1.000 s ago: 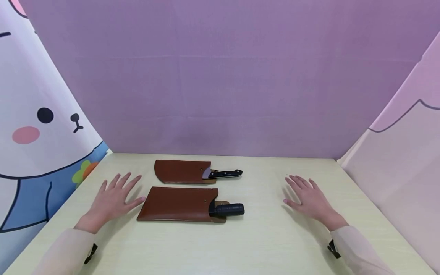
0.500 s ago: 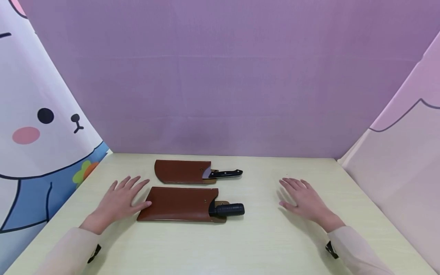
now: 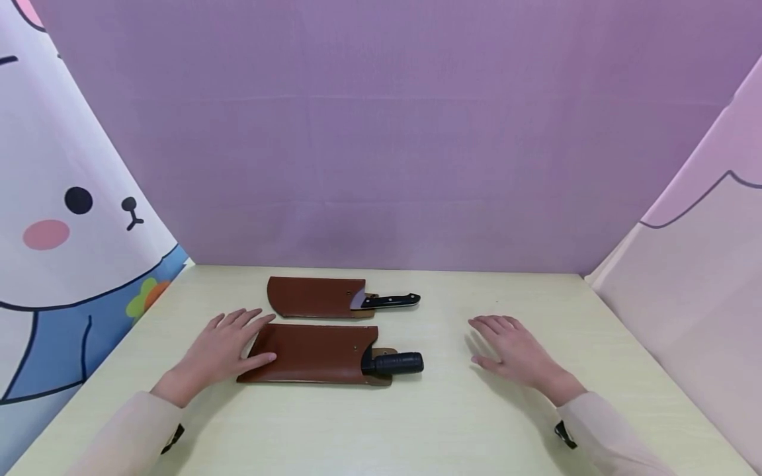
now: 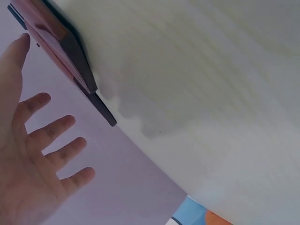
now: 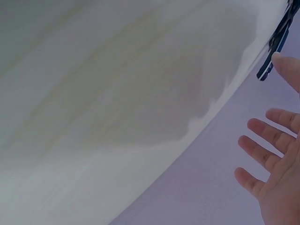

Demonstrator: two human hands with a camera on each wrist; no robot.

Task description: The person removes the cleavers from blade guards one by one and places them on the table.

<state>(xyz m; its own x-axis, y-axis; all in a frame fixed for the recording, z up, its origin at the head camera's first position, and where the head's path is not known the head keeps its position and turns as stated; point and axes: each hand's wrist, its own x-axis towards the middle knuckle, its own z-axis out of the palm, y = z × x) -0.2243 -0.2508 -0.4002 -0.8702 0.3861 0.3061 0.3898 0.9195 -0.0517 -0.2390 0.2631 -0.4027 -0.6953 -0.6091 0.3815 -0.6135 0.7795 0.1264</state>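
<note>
Two knives lie in brown leather sheaths on the table, handles toward the right. The nearer sheath [image 3: 315,354] is larger, with a thick black knife handle [image 3: 399,363] sticking out. Behind it lies the smaller sheath [image 3: 315,297], rounded at its left end, holding a knife whose black riveted handle [image 3: 389,301] shows. My left hand [image 3: 220,350] hovers with spread fingers at the nearer sheath's left end, thumb overlapping it in the head view. In the left wrist view that hand's palm is bare. My right hand [image 3: 518,350], fingers extended, hovers right of the handles and holds nothing.
The pale wooden table [image 3: 417,430] ends at a purple backdrop [image 3: 381,132]. A cartoon-printed cloth [image 3: 89,277] stands along the left side and a pink and white one [image 3: 702,297] along the right. Dark bands show near both sleeve cuffs.
My left hand has moved right, its thumb coming over the nearer sheath's left end. My right hand has moved left and slightly nearer to me. Both sheathed knives stay where they were.
</note>
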